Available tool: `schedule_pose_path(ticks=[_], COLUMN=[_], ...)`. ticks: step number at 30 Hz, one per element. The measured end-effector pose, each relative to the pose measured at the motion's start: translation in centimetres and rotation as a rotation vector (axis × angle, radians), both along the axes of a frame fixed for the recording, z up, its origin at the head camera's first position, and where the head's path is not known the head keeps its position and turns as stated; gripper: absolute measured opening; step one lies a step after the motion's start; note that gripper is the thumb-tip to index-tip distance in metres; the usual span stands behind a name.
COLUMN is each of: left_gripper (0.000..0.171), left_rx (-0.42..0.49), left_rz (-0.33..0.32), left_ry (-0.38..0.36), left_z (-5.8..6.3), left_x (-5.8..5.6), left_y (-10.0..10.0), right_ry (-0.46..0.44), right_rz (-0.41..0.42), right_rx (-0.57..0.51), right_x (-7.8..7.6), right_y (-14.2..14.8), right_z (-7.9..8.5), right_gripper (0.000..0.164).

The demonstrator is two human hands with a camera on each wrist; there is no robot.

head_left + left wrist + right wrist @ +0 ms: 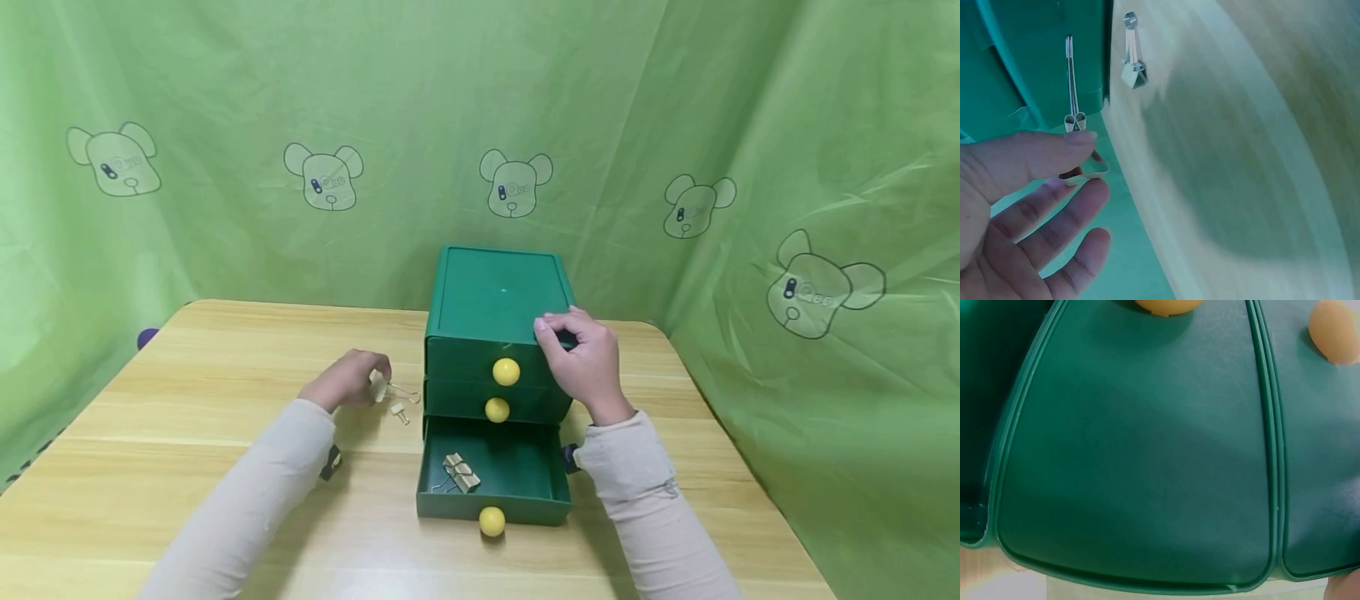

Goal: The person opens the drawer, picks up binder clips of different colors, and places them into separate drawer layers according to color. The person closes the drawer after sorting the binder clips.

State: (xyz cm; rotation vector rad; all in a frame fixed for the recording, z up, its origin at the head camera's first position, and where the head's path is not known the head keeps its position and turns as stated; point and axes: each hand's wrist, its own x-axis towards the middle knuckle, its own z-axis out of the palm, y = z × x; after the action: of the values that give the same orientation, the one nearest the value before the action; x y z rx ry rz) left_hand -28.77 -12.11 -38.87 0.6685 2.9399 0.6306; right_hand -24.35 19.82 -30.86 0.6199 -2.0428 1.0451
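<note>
Between thumb and fingers, my left hand (348,379) pinches a pale binder clip (1094,167) just above the table. Its wire handle points toward the side of a green drawer cabinet (501,292). A smaller binder clip (400,412) lies on the table close by, left of the cabinet. My right hand (588,358) grips the cabinet's top right front corner, thumb on top. The right wrist view has only a bit of a finger at its lower right. The bottom drawer (517,467) is pulled out and holds gold-coloured binder clips (461,472); their exact number is unclear.
Both upper drawers are closed, each with a round yellow knob (506,372). Another yellow knob (492,522) sticks out from the pulled-out drawer's front. A wooden table (225,383) bears everything. Green curtain (420,100) with bear-head drawings surrounds the back and sides.
</note>
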Motion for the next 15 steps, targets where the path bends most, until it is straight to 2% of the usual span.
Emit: schedule_pose_path(ticks=[6, 15], left_gripper=[0.043, 0.043], left_rx=[-0.027, -0.068], left_rz=[-0.029, -0.041], left_ry=[-0.009, -0.143], left_z=[0.6, 1.5], left_x=[0.4, 1.6], left_y=[-0.4, -0.4], right_ry=[0.002, 0.003], right_rz=[0.005, 0.005], right_rx=[-0.002, -0.005], right_x=[-0.1, -0.1], right_y=[0.0, 0.1], right_z=[0.0, -0.2], right_gripper=[0.013, 0.012])
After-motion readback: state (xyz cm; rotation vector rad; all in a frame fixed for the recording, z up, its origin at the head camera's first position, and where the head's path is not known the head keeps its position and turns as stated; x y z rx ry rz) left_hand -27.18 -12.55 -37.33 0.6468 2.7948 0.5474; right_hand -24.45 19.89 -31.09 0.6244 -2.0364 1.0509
